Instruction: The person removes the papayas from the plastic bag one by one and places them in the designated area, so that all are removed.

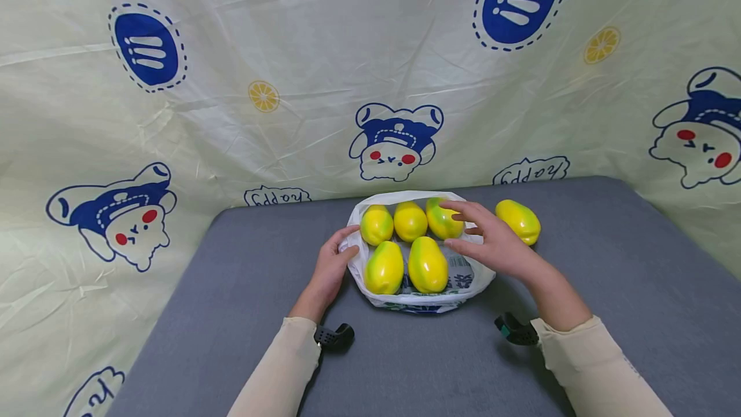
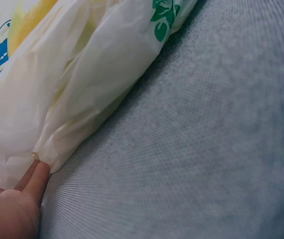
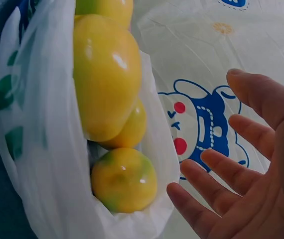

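Note:
A white plastic bag (image 1: 399,302) with green print lies opened wide on the grey surface. Inside it are several glossy yellow-green oval fruits, like mangoes or papayas, such as a front fruit (image 1: 428,265) and a back right fruit (image 1: 444,219). My left hand (image 1: 330,269) pinches the bag's left edge; the left wrist view shows its fingers (image 2: 38,181) against the gathered plastic. Over the bag's right side hovers my right hand (image 1: 492,240), fingers spread and nothing in them. In the right wrist view, its fingers (image 3: 221,191) are apart from the nearest fruit (image 3: 124,179).
One more yellow-green fruit (image 1: 518,221) lies on the grey-covered table (image 1: 422,365), right of the bag and beyond my right hand. A pale printed sheet (image 1: 324,140) hangs behind the table. Black wrist cameras (image 1: 334,338) are strapped under both wrists.

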Tool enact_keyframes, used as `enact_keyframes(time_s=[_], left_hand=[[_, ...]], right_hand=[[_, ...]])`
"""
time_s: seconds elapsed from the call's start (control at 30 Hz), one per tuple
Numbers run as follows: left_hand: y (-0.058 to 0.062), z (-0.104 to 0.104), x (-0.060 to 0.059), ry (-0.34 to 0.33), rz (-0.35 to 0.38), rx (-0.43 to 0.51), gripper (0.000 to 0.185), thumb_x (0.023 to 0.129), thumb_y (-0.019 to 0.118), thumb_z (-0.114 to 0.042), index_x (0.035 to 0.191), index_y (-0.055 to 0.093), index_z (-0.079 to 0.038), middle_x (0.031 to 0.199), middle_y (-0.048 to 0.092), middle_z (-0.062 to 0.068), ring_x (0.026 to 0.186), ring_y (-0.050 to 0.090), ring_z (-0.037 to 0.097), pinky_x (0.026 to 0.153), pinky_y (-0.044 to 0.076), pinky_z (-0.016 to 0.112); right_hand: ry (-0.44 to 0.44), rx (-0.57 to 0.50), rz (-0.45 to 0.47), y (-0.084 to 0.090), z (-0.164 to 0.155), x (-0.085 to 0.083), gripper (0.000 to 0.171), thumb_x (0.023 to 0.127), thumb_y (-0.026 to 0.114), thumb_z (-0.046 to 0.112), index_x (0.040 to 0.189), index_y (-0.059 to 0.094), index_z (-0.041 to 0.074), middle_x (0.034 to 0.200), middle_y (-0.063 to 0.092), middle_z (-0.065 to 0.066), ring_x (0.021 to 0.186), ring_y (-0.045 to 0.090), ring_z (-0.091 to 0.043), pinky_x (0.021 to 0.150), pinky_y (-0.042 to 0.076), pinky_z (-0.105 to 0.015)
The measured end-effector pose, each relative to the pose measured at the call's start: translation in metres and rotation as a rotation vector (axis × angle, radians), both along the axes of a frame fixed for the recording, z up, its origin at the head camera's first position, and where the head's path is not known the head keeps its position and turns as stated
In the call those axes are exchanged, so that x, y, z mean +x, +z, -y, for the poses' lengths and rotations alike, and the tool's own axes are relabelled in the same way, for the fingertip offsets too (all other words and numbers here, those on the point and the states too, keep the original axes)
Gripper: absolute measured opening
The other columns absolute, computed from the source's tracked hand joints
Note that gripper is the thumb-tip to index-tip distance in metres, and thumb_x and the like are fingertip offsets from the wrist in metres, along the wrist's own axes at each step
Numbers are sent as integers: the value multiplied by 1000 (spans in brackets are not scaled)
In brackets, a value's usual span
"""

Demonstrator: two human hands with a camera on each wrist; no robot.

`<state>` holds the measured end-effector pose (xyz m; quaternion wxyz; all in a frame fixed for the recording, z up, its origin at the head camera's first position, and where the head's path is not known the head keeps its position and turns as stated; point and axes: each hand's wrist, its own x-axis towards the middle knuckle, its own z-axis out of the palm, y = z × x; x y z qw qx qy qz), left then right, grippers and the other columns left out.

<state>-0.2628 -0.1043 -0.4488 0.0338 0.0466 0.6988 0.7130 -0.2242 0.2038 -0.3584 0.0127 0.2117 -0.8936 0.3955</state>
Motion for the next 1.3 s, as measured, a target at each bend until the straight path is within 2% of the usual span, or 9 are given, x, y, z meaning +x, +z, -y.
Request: enact_keyframes(time_s=[0.2, 0.33, 0.43, 0.67, 0.97, 1.3], left_hand=[[-1, 0, 0, -4, -3, 14, 43, 97, 51, -3, 140, 56, -10, 157, 41, 9, 145, 37, 25, 123, 29, 47], [-1, 1, 0, 3, 4, 12, 43, 97, 52, -3, 139, 56, -11, 157, 41, 8, 145, 37, 24, 123, 30, 46], [-1, 0, 0, 5, 7, 12, 43, 97, 52, -4, 139, 56, -11, 157, 41, 8, 145, 37, 24, 123, 30, 46], [0, 0, 1, -3, 1, 9, 43, 98, 52, -4, 139, 56, -11, 157, 41, 9, 146, 36, 25, 123, 28, 46], [-2, 1, -2, -10, 13, 13, 42, 98, 52, -5, 139, 56, -12, 158, 40, 7, 147, 34, 23, 124, 27, 44], [-1, 0, -2, -4, 6, 9, 41, 98, 53, -5, 138, 58, -12, 157, 41, 7, 147, 34, 24, 125, 26, 44]], right_hand=[[91, 22, 72, -7, 4, -1, 64, 95, 67, 28, 151, 41, 14, 157, 40, -14, 135, 48, -43, 105, 44, -63], [179, 23, 93, -13, 6, -2, 63, 96, 66, 30, 150, 42, 9, 154, 43, -17, 132, 51, -43, 104, 45, -62], [207, 55, 101, -17, 8, -2, 62, 95, 66, 32, 148, 44, 9, 151, 47, -17, 131, 52, -42, 103, 47, -61], [196, 104, 137, -24, 13, -2, 58, 94, 67, 38, 145, 50, 14, 148, 51, -13, 131, 50, -38, 103, 48, -59], [244, 102, 141, -31, 16, -3, 49, 95, 67, 35, 139, 56, 17, 143, 54, -11, 125, 50, -31, 100, 50, -52], [233, 113, 170, -38, 19, -6, 53, 93, 67, 40, 142, 52, 25, 147, 52, -5, 130, 47, -28, 109, 41, -55]])
